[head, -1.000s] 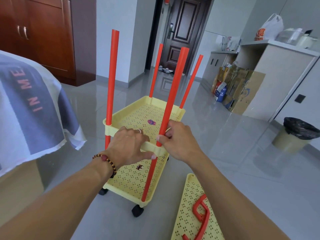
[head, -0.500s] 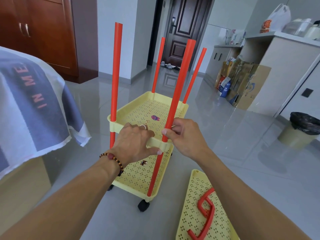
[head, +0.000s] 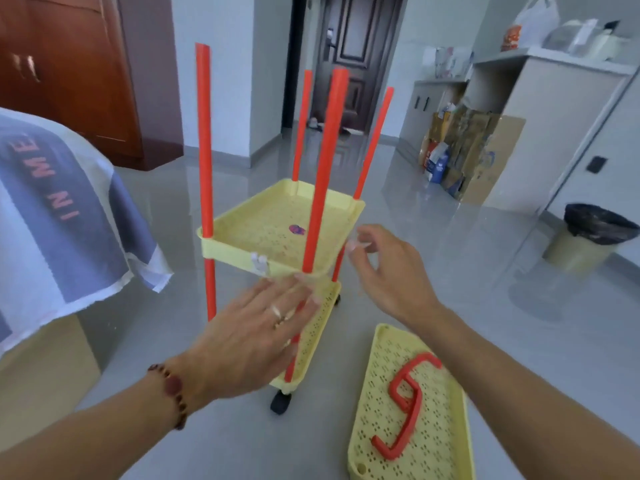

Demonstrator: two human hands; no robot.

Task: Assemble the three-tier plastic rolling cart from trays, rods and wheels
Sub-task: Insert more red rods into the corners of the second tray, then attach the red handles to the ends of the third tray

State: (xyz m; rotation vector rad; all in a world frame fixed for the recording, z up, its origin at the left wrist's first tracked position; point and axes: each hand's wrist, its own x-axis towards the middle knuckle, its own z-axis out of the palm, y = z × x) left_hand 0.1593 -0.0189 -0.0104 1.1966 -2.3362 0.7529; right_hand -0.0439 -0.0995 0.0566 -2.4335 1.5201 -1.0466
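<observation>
The cart stands on the floor with several upright red rods (head: 325, 168). A yellow perforated middle tray (head: 239, 258) sits partway up the rods, above the bottom tray (head: 320, 320), which rides on black wheels (head: 280, 405). My left hand (head: 252, 337) hovers flat with straight fingers just below the middle tray's near edge. My right hand (head: 384, 271) is off the cart, fingers loosely spread beside the tray's right corner. A third yellow tray (head: 440, 445) lies on the floor at the right with a red handle (head: 405, 403) in it.
A bed with a grey and white cover (head: 59, 216) is close on the left. A bin with a black bag (head: 588, 237) stands at the right, cardboard boxes (head: 464, 154) by the cabinet behind. The grey floor spreads around the cart.
Both hands have let go of the middle tray and near rod and pulled back. The view has shifted, so the cart appears further left.
</observation>
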